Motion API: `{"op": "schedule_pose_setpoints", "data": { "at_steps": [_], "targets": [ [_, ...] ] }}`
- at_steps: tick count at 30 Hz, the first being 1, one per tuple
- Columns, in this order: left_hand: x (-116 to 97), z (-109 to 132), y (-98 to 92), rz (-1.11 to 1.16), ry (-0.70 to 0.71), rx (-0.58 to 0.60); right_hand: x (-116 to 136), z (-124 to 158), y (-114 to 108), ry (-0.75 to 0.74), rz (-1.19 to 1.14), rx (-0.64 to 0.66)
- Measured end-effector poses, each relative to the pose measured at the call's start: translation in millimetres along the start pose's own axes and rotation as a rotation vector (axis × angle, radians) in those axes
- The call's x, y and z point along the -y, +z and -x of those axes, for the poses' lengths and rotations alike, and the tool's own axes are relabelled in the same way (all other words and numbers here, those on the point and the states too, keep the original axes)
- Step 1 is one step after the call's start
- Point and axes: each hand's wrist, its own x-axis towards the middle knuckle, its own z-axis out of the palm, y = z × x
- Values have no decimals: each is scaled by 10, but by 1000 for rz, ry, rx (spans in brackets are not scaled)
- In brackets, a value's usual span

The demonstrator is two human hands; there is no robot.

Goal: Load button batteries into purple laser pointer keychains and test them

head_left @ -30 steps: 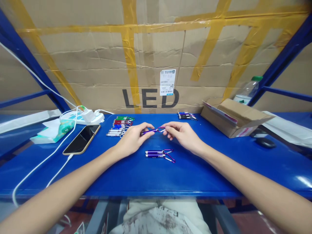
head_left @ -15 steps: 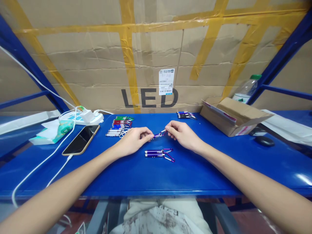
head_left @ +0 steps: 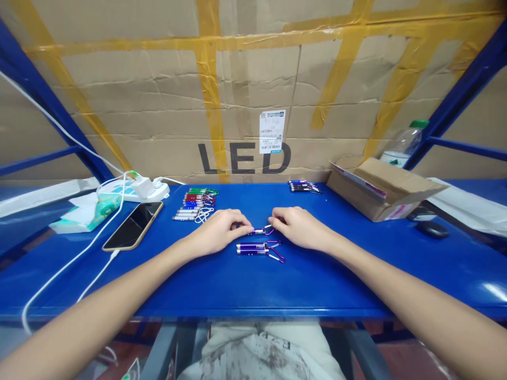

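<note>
Left hand pinches penlight, right hand its clip, fingers nearly closed, beyond purple pair from bench front edge. Likely placing; calls for gentle release.

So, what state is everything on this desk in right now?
Left hand, pinching a purple penlight
Right hand, fingers at that penlight's clip; grip unclear
Purple pair, lying side by side, clips attached
Phone, screen dark, cable plugged in
Small cardboard box, open
Bottle, cap on
Power strip, plugs inserted
Tissue pack, open, tissue sticking out
</note>
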Motion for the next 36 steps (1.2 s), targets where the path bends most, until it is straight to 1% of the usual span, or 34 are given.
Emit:
{"op": "schedule_pose_setpoints", "data": {
  "at_steps": [9,13,17,23,27,30,33,36],
  "targets": [
    [-31,14,-1,12,6,14,10,8,-19,-32,-27,27],
    [-43,18,-5,28,19,31,17,13,-2,-115,-121,21],
    [-50,26,-23,38,47,43,21,17,10,-199,-193,49],
    [-89,39,-59,77,63,103,42,32,-17,-243,-228,69],
    [-161,55,-82,52,58,98,51,31,-17,-266,-218,47],
    [-203,80,-91,37,72,118,44,21,-5,-271,-194,18],
    [-201,105,-82,-5,113,126,24,14,11,-264,-158,-7],
    [-185,110,-65,-29,120,123,-2,10,29,-259,-117,-15]
  ]
}}
